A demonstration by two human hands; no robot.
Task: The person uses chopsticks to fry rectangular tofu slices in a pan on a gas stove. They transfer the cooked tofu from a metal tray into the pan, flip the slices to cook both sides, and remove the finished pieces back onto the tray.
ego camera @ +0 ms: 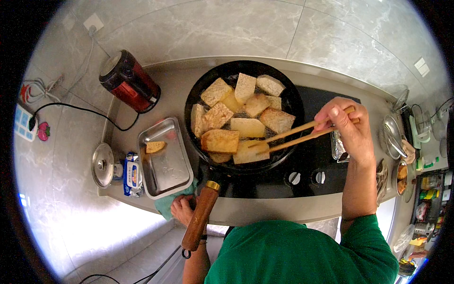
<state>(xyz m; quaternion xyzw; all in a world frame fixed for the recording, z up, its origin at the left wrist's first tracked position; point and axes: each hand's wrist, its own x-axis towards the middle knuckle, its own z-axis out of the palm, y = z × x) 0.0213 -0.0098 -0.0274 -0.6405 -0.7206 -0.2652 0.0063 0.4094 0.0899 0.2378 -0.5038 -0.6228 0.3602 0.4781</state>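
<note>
A black frying pan (pixel 244 165) with a brown wooden handle (pixel 200 216) holds several thick slices of what looks like taro or tofu, some pale, some browned. My right hand (pixel 345 127) grips a pair of wooden chopsticks (pixel 294 136), their tips at a pale slice (pixel 251 152) in the pan's near part. A browned slice (pixel 220 141) lies just left of it. My left hand (pixel 183 210) rests on a green cloth (pixel 164 207) at the counter's front edge, partly hidden behind the pan handle; what its fingers do there cannot be told.
Left of the pan is a metal tray (pixel 166 177) with one small piece in it. A red and black electric kettle (pixel 131 83), a blue-and-white packet (pixel 132 175) and a metal lid (pixel 103 165) stand farther left. Two stove knobs (pixel 294 178) are at right, with bowls (pixel 402 177) beyond.
</note>
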